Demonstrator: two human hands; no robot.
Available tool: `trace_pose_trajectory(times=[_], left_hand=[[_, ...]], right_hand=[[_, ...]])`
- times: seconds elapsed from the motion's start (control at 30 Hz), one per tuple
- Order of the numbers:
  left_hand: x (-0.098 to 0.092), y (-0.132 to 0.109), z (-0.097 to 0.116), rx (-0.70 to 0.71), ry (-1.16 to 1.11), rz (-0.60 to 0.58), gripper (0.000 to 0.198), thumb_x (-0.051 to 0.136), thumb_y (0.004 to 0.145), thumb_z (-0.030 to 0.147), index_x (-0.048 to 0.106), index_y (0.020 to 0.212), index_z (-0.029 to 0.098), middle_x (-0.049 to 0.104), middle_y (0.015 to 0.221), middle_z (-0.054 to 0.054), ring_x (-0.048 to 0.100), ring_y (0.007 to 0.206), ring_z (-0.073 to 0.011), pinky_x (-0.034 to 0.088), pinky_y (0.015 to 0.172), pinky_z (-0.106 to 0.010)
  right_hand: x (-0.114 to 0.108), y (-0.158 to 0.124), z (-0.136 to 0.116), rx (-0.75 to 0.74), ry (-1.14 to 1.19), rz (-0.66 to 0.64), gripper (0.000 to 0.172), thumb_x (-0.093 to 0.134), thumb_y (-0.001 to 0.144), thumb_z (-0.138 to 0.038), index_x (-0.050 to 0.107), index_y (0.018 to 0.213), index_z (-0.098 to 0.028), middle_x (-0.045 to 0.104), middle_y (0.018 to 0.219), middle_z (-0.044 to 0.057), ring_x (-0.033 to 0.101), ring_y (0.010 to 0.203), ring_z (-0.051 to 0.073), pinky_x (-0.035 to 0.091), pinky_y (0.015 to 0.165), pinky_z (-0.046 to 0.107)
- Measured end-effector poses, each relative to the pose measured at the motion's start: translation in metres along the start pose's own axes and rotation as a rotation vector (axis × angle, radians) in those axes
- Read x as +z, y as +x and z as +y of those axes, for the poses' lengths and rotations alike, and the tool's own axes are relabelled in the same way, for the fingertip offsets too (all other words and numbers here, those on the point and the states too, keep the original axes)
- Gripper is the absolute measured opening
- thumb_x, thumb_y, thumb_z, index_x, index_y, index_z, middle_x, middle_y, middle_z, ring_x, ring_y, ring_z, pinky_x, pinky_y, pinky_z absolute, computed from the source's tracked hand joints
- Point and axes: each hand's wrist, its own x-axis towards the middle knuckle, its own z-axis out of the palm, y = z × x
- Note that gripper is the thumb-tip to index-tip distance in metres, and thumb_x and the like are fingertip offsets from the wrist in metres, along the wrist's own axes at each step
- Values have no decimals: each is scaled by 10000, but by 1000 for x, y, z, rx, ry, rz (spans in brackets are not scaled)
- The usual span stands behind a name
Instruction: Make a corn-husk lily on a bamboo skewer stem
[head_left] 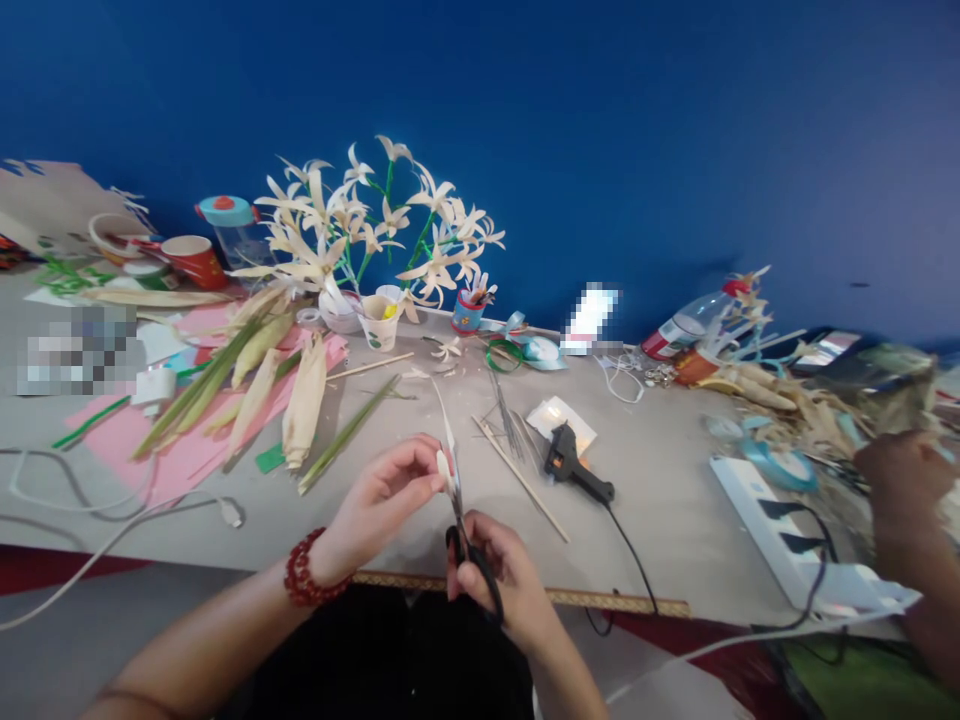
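My left hand (394, 485), with a red beaded bracelet at the wrist, pinches a small pale piece of corn husk (444, 468) between thumb and fingertips. Black-handled scissors (475, 565) are gripped in my right hand (499, 570), their blades pointing up and away from me right beside the husk piece. Whether the blades touch it I cannot tell. Both hands are above the table's near edge. Beyond them lie thin wires (506, 420) and a wooden stick (523, 480). Farther back, flowers made of pale husk (394, 215) on green stems stand in a paper cup (380, 325).
Corn husks (305, 405) lie on pink paper (176, 440) at the left. A black glue gun (574, 465) with a trailing cord rests to the right, near a white power strip (795, 550). Another person's hand (904, 465) is at the far right.
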Motion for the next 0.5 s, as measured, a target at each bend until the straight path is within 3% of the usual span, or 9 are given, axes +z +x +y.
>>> trace_pose_trajectory(times=[0.5], left_hand=[[0,0,3,-44,51,-97,142,590,890,227,546,768,170,579,852,-36,521,821,-162,403,742,-278]], right_hand=[[-2,4,6,-12,71,5,567,747,651,-682,477,714,-188,528,536,-48,456,436,68,326,457,184]])
